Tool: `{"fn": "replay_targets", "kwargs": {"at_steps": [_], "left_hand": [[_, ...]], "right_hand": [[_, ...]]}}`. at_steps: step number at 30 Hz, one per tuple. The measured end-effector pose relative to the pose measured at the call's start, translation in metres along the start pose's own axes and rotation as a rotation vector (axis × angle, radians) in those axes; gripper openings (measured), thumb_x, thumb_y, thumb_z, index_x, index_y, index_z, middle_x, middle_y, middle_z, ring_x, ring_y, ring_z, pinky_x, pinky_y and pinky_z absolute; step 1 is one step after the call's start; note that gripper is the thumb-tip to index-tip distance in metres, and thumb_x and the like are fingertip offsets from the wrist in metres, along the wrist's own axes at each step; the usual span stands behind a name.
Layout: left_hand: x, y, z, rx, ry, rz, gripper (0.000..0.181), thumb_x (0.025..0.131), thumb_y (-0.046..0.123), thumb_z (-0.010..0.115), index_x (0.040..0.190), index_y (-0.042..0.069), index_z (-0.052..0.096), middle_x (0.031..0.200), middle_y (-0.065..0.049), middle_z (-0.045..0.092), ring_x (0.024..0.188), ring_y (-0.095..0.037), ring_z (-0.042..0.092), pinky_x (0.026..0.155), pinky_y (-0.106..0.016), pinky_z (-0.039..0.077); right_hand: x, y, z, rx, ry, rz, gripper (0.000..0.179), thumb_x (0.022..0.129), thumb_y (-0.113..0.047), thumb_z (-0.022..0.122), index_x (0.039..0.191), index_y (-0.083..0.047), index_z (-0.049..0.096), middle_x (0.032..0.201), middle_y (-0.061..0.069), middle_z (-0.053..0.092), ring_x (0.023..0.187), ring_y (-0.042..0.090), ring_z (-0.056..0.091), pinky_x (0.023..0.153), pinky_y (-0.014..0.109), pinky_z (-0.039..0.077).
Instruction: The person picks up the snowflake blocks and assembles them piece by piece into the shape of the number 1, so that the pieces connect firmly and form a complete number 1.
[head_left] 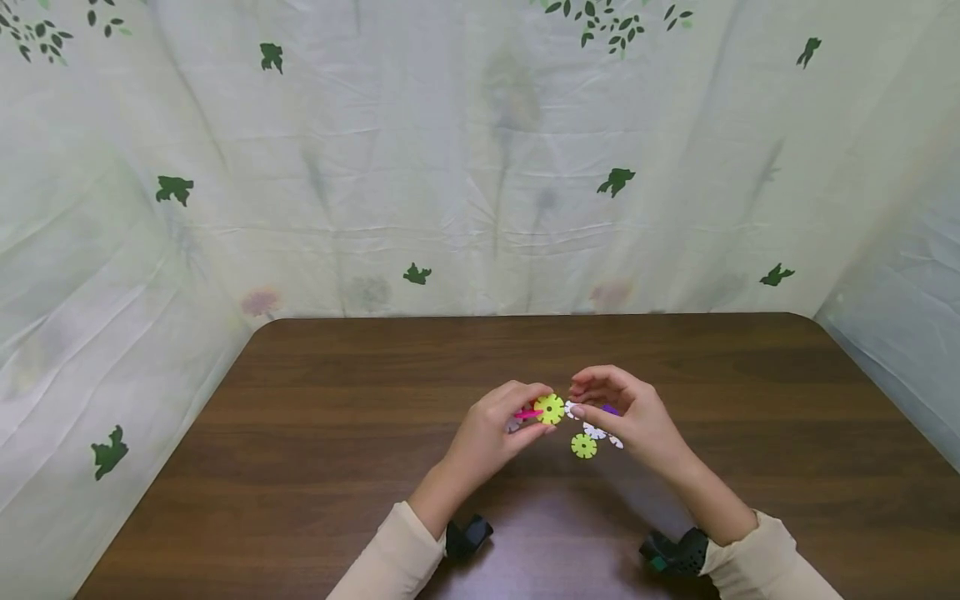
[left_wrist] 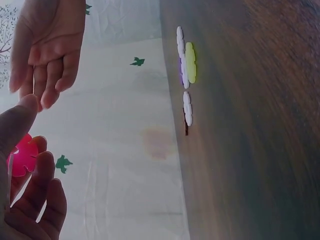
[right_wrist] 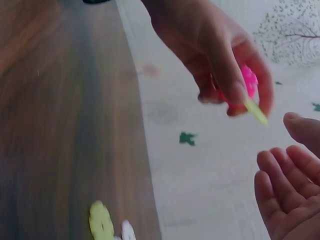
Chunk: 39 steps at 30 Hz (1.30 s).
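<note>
My left hand pinches a yellow-green notched disc between thumb and fingers, above the table. A pink notched disc is held with it, set at an angle to it; whether the two are slotted together I cannot tell. Just to the right, my right hand has its fingers loosely bent, with nothing visible between thumb and fingertips. Beneath it on the table lie another yellow-green notched disc, several white discs and a purple disc, partly hidden by the right hand.
The brown wooden table spreads around the hands. Pale curtains with green leaf prints hang behind it and at both sides. Each wrist wears a black camera below the cream sleeves.
</note>
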<state>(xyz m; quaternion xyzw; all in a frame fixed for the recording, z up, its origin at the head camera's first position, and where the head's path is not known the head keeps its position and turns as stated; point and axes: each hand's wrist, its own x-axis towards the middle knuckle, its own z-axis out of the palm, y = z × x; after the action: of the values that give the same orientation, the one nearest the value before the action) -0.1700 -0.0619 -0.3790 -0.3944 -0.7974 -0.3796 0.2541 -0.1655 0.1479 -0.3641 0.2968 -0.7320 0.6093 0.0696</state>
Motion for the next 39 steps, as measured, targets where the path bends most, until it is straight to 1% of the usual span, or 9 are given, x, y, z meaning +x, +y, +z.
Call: {"fn": "replay_targets", "kwargs": {"at_steps": [3,8,15,18,22,25,29,33,39], "left_hand": [[0.001,0.0,0.0,-0.004,0.011,-0.003,0.038,0.072,0.014,0.077,0.105,0.007,0.061,0.09,0.001,0.06,0.077,-0.007,0.053,0.071,-0.015,0.043],[0.001,0.0,-0.001,-0.006,0.021,-0.006,0.038,0.071,0.013,0.077,0.105,0.007,0.061,0.09,0.001,0.06,0.077,-0.007,0.053,0.071,-0.015,0.043],[0.0,0.0,-0.001,-0.009,0.025,-0.002,0.037,0.072,0.012,0.076,0.105,0.007,0.061,0.089,0.001,0.06,0.076,-0.007,0.053,0.071,-0.014,0.043],[0.0,-0.001,0.0,-0.011,0.022,-0.001,0.037,0.072,0.012,0.076,0.106,0.007,0.061,0.089,0.001,0.06,0.076,-0.007,0.054,0.071,-0.013,0.043],[0.0,-0.001,0.0,-0.014,0.021,-0.001,0.037,0.072,0.012,0.076,0.106,0.007,0.061,0.089,0.001,0.06,0.076,-0.007,0.054,0.071,-0.013,0.043],[0.0,-0.001,0.0,-0.017,0.02,0.0,0.037,0.072,0.012,0.076,0.105,0.007,0.061,0.089,0.001,0.06,0.076,-0.007,0.054,0.071,-0.013,0.043],[0.0,-0.001,0.0,-0.02,0.015,-0.003,0.037,0.072,0.012,0.076,0.106,0.006,0.061,0.09,0.0,0.06,0.077,-0.007,0.054,0.071,-0.012,0.043],[0.0,-0.001,0.0,-0.01,0.015,-0.003,0.037,0.072,0.012,0.076,0.106,0.006,0.061,0.09,0.001,0.06,0.077,-0.007,0.053,0.071,-0.012,0.043],[0.0,0.0,0.0,0.005,0.024,0.008,0.037,0.071,0.012,0.077,0.105,0.007,0.061,0.089,0.0,0.06,0.076,-0.008,0.053,0.07,-0.014,0.043]], "right_hand": [[-0.003,-0.001,-0.01,-0.066,0.029,0.002,0.035,0.076,0.005,0.067,0.109,0.001,0.054,0.1,0.013,0.058,0.09,0.025,0.059,0.076,0.029,0.048],[-0.013,0.003,-0.027,-0.19,0.098,0.064,0.043,0.074,0.002,0.07,0.114,-0.005,0.055,0.106,0.009,0.058,0.095,0.017,0.058,0.075,0.027,0.049],[-0.031,0.022,-0.043,-0.345,0.104,0.132,0.04,0.076,-0.008,0.071,0.113,-0.007,0.055,0.105,0.005,0.059,0.096,0.021,0.056,0.079,0.027,0.046],[-0.037,0.032,-0.045,-0.37,0.098,0.151,0.04,0.076,-0.01,0.071,0.113,-0.005,0.055,0.105,0.01,0.059,0.093,0.024,0.057,0.076,0.03,0.048],[-0.043,0.047,-0.047,-0.358,0.085,0.174,0.041,0.076,-0.012,0.071,0.112,0.0,0.055,0.104,0.015,0.059,0.088,0.029,0.059,0.074,0.033,0.049],[-0.046,0.058,-0.049,-0.352,0.072,0.204,0.041,0.076,-0.012,0.072,0.111,0.002,0.055,0.103,0.015,0.059,0.087,0.028,0.059,0.073,0.028,0.049],[-0.049,0.068,-0.051,-0.367,0.047,0.25,0.04,0.076,-0.011,0.072,0.111,0.0,0.055,0.102,0.012,0.06,0.088,0.024,0.058,0.072,0.025,0.048],[-0.052,0.075,-0.051,-0.416,0.02,0.248,0.038,0.076,-0.014,0.072,0.108,-0.002,0.057,0.102,0.009,0.06,0.089,0.021,0.057,0.075,0.025,0.047],[-0.052,0.079,-0.049,-0.495,-0.01,0.182,0.028,0.074,-0.016,0.074,0.098,-0.006,0.063,0.103,0.005,0.057,0.091,0.02,0.054,0.077,0.027,0.045]]}}
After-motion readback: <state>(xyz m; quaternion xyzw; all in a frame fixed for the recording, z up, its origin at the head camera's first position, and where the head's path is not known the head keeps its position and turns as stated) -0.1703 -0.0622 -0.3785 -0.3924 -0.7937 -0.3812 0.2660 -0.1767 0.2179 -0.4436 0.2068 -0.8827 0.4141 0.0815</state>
